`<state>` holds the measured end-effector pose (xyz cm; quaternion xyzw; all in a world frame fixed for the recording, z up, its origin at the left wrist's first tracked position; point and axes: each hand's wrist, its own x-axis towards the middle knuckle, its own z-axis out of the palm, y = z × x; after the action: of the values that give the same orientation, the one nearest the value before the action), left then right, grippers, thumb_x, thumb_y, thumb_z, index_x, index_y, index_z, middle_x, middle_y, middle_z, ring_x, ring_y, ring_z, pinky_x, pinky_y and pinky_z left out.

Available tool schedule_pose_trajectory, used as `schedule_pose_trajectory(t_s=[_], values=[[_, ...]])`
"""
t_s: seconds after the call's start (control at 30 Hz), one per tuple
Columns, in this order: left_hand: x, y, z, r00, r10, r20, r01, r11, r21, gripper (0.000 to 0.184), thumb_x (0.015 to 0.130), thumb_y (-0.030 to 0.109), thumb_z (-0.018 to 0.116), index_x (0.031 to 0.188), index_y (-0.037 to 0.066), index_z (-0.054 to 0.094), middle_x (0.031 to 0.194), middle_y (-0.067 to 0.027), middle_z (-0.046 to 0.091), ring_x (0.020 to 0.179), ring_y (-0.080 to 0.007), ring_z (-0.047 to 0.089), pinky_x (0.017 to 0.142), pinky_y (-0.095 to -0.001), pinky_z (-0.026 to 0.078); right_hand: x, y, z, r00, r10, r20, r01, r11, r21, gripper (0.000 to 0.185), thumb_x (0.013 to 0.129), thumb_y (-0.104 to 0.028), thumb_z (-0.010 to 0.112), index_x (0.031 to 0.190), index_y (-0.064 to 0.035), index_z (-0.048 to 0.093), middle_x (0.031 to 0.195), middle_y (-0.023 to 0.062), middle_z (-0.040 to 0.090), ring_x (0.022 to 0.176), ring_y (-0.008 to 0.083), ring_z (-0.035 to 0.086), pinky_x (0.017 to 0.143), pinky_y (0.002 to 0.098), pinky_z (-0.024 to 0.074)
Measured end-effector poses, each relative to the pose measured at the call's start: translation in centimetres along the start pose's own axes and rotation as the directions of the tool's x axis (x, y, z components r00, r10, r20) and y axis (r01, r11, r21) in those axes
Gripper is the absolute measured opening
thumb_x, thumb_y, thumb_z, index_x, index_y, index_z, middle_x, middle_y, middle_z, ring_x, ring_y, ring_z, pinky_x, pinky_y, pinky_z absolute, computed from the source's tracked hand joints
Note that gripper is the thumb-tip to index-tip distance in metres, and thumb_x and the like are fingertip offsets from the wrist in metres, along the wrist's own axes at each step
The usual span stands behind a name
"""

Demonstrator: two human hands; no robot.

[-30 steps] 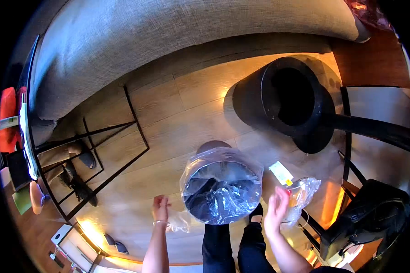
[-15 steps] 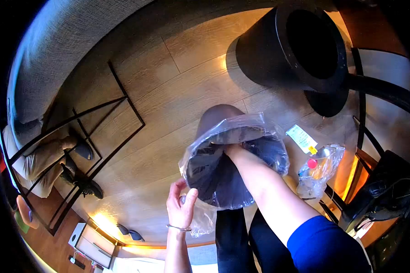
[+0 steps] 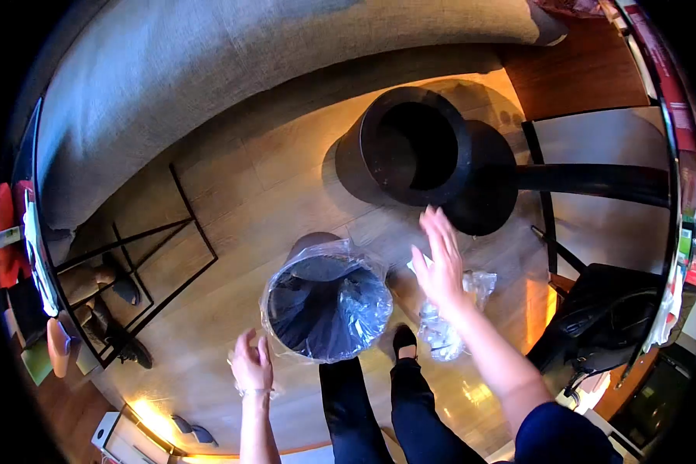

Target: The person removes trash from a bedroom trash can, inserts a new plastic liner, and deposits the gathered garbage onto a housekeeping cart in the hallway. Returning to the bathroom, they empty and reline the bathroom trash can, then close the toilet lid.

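Observation:
A dark bin [image 3: 329,305] lined with a clear plastic bag [image 3: 363,309] stands on the floor just in front of my feet, the bag folded over its rim. My left hand [image 3: 251,363], with a bracelet at the wrist, is just left of the bin, fingers apart and empty. My right hand [image 3: 441,267] is raised to the right of the bin with its fingers spread, holding nothing. Beyond it stands a large black open cylinder [image 3: 356,158]. Partly behind my right forearm, crumpled clear plastic packaging [image 3: 441,336] lies on the floor.
A grey sofa [image 3: 232,69] spans the far side. On the left is a black metal table frame [image 3: 174,301], with another person's legs and shoes [image 3: 135,352] behind it. A round black base with a post [image 3: 595,182] and a black bag [image 3: 607,309] are on the right.
My right hand has come out of the lined bin and moved right, its fingers now spread. My left hand has moved away from the bag's rim. The view has shifted.

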<state>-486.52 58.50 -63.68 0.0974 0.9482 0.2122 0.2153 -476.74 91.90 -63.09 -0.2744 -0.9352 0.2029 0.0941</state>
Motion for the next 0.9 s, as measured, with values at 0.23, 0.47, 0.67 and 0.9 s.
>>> schedule_pose_trajectory(t_s=[0.23,0.47,0.67,0.9], values=[[-11.7,-3.0,0.5,0.945,-0.173,0.279,0.204,0.975,-0.084,0.018,0.075,0.024,0.059,0.082,0.008,0.061,0.067,-0.0116,0.059,0.056,-0.0255,0.055,0.058,-0.0371,0.044,6.9,6.9,5.1,0.960,-0.185,0.210,0.249,0.907,-0.339,0.025,0.066,-0.004,0.057,0.091,-0.0049,0.051,0.082,0.0086,0.056,0.081,0.0248,0.053,0.077,0.0377,0.0371],[-23.9,-5.1,0.3,0.850,-0.394,0.349,0.475,0.861,-0.183,0.019,0.074,0.024,0.060,0.082,0.007,0.063,0.075,-0.0123,0.062,0.067,-0.0260,0.060,0.064,-0.0331,0.047,2.2,-6.3,-14.1,0.938,-0.277,0.207,0.289,0.957,-0.029,0.037,0.063,-0.011,0.066,0.094,-0.0037,0.049,0.082,0.0117,0.058,0.077,0.0261,0.056,0.067,0.0355,0.0410],[-30.9,0.1,-1.0,0.821,-0.327,0.467,0.430,0.893,-0.131,0.024,0.076,0.032,0.057,0.085,0.010,0.063,0.081,-0.0126,0.062,0.077,-0.0290,0.060,0.071,-0.0365,0.047,-3.0,-13.2,-24.7,0.846,-0.447,0.290,0.458,0.888,0.032,0.037,0.056,-0.008,0.065,0.091,-0.0038,0.052,0.071,0.0072,0.055,0.065,0.0201,0.055,0.060,0.0322,0.0403],[-32.3,2.8,-1.3,0.863,-0.311,0.398,0.371,0.925,-0.081,0.026,0.076,0.034,0.057,0.085,0.010,0.062,0.081,-0.0112,0.063,0.076,-0.0284,0.060,0.070,-0.0362,0.047,-5.6,-16.7,-23.2,0.738,-0.548,0.393,0.509,0.835,0.209,0.041,0.058,-0.015,0.065,0.096,-0.0056,0.053,0.073,0.0050,0.058,0.068,0.0205,0.057,0.060,0.0327,0.0400]])
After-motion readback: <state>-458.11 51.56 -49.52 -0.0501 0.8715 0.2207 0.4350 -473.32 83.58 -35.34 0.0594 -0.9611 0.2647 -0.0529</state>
